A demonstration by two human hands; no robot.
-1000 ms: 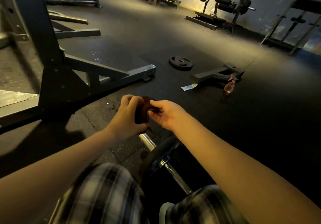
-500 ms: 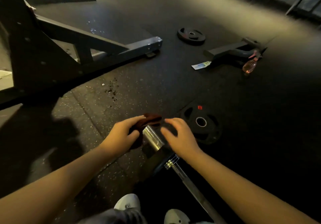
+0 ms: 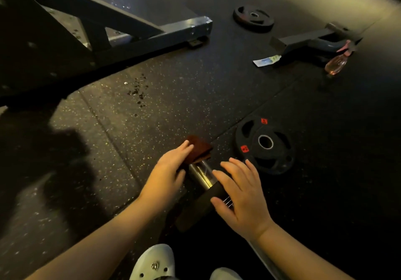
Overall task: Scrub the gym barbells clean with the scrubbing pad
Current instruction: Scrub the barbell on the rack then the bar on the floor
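Scrubbing pad (image 3: pixel 200 147) now down on barbell (image 3: pixel 200 174) end under left hand (image 3: pixel 167 171), fingers flat (right hand (image 3: pixel 240 192) released, fingers spread): scrubbing looks ready to begin.

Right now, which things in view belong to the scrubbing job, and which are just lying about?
In use: reddish-brown scrubbing pad; shiny steel barbell sleeve; left hand laid on the pad; right hand over the bar.
Lying about: black weight plate with red labels; second black plate farther off; pink spray bottle; blue-and-white tube; grey steel rack frame.

Barbell (image 3: pixel 200 174) shaft cut off at bottom edge; scrubbing pad (image 3: pixel 199 147) partly under left hand (image 3: pixel 168 171).
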